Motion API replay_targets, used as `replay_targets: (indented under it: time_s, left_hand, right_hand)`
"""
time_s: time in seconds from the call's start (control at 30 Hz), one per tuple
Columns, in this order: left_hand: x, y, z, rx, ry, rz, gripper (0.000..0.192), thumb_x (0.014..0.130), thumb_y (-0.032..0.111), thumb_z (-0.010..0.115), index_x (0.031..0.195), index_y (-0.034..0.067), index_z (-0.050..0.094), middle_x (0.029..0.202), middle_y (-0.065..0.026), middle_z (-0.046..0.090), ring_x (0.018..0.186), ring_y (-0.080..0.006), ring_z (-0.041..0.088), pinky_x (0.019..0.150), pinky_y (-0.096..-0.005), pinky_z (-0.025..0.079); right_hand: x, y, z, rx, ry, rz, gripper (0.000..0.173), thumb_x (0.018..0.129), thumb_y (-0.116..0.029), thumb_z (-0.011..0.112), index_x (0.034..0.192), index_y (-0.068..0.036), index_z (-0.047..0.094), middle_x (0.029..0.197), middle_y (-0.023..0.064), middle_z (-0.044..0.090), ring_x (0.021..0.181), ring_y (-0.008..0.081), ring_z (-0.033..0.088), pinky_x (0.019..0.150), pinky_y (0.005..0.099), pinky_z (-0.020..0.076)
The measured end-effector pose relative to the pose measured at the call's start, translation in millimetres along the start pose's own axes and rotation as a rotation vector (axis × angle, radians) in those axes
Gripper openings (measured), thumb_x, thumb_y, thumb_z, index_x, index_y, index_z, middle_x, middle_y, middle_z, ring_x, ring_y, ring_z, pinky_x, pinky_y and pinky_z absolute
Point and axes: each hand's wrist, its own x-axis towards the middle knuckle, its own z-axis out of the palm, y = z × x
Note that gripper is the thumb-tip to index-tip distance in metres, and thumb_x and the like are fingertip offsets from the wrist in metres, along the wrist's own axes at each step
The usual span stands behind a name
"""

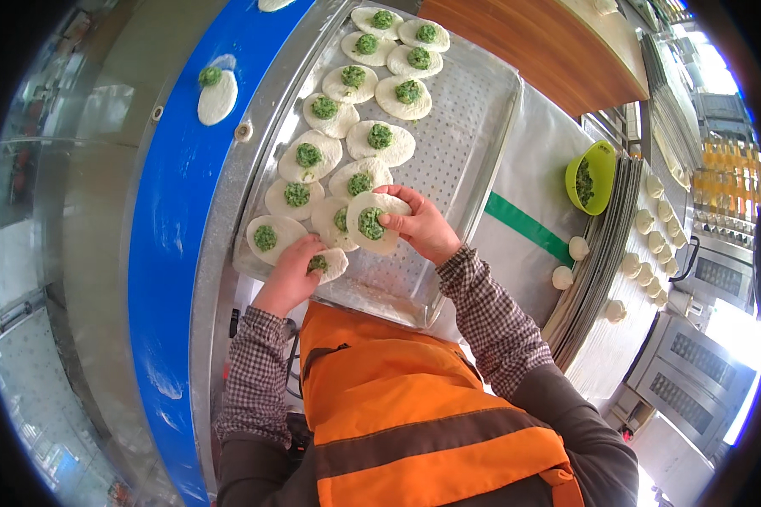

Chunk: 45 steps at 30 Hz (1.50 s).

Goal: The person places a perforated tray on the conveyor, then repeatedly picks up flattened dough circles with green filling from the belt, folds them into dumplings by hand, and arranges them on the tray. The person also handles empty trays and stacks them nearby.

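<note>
My right hand (418,222) holds a flat dough round (380,206) with a mound of chopped green filling (371,224) on it. The thumb lies against the filling. Lower down, my left hand (295,272) grips another topped dough round (333,266) at the near end of a perforated metal tray (463,114). Its fingers partly cover that filling. Several oval dough rounds (311,156), each bearing green filling, lie along the left and middle of the tray. One of them (330,222) is partly hidden behind the round in my right hand.
A blue conveyor belt (165,253) runs left of the tray, carrying a dough round (217,98) with filling at its edge. To the right stand a lime-green bowl (599,171) of filling, two dough balls (579,248), and a stack of boards (599,253) topped with several shaped buns (656,242).
</note>
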Motion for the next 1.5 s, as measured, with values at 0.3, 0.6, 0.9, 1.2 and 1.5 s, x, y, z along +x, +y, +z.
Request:
replay_targets:
  time_s: [0.3,0.6,0.9,1.2,1.5]
  left_hand:
    - [-4.2,-7.4,-5.6,-0.052,-0.195,-0.113,0.035,0.075,0.000,0.061,0.111,0.003,0.061,0.105,-0.0179,0.057,0.103,-0.0355,0.057,0.090,-0.0419,0.047]
    - [53.6,21.3,-99.3,0.031,0.439,-0.242,0.034,0.082,0.010,0.068,0.114,0.002,0.060,0.102,-0.0166,0.063,0.085,-0.0347,0.062,0.074,-0.0415,0.052]
    - [163.1,-96.1,-203.5,0.367,0.676,-0.260,0.043,0.081,0.013,0.072,0.120,0.002,0.057,0.109,-0.0161,0.059,0.097,-0.0347,0.058,0.085,-0.0435,0.048]
    - [54.6,-111.2,-214.4,-0.031,0.488,-0.457,0.038,0.082,0.009,0.070,0.117,-0.001,0.059,0.109,-0.0162,0.059,0.096,-0.0313,0.060,0.082,-0.0384,0.050]
    - [-44.2,-147.8,-212.2,-0.134,0.359,-0.665,0.043,0.077,0.019,0.075,0.111,-0.001,0.055,0.103,-0.0128,0.057,0.093,-0.0248,0.057,0.081,-0.0386,0.047]
  right_hand:
    - [-1.0,4.2,-21.4,-0.530,0.019,0.094,0.048,0.082,-0.007,0.072,0.127,-0.004,0.054,0.115,0.0045,0.062,0.103,0.0146,0.059,0.093,0.0292,0.0491]
    - [27.5,-66.4,-14.8,-1.183,0.349,-0.274,0.038,0.078,-0.016,0.074,0.113,-0.006,0.066,0.104,0.0110,0.066,0.095,0.0251,0.064,0.083,0.0369,0.0520]
    - [324.6,-229.4,55.1,-1.622,0.196,-0.853,0.028,0.086,-0.014,0.066,0.113,-0.008,0.063,0.102,0.0089,0.064,0.084,0.0207,0.062,0.072,0.0333,0.0521]
    - [381.3,-218.9,136.6,-1.819,-0.374,-0.397,0.031,0.090,-0.025,0.064,0.118,-0.010,0.062,0.099,0.0065,0.063,0.090,0.0191,0.061,0.080,0.0354,0.0513]
    - [384.0,-141.7,168.2,-1.646,-0.255,-0.368,0.065,0.080,-0.055,0.065,0.120,-0.004,0.063,0.112,0.0130,0.067,0.101,0.0301,0.064,0.088,0.0390,0.0508]
